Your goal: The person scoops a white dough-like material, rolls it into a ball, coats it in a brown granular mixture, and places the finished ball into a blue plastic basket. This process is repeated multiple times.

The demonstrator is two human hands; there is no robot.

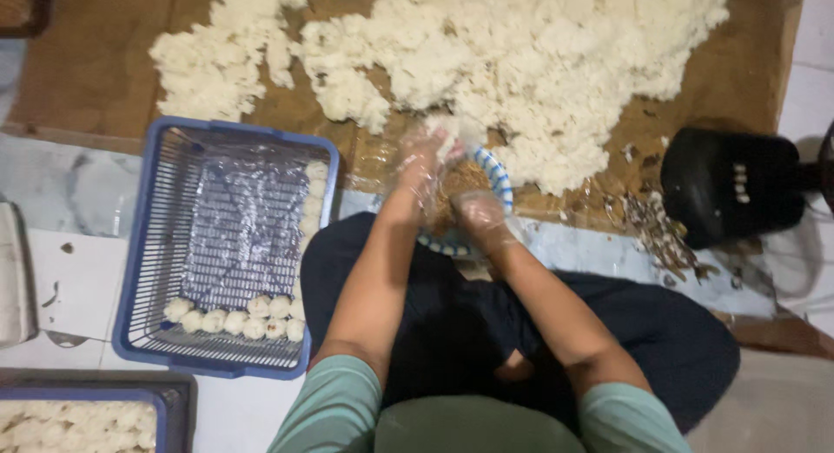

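Both hands wear thin clear plastic gloves: the left hand (423, 162) is loosely cupped around a small lump of white rice (449, 143) at the far rim of the blue-and-white striped bowl (497, 173), while the right hand (479, 215) curls down at the bowl's near side, its grip impossible to make out. The bowl of brown filling sits just near the big rice heap (539, 62) on the brown mat (78, 79). To the left, a blue basket (139, 271) lined with plastic holds rows of rice balls (236, 318).
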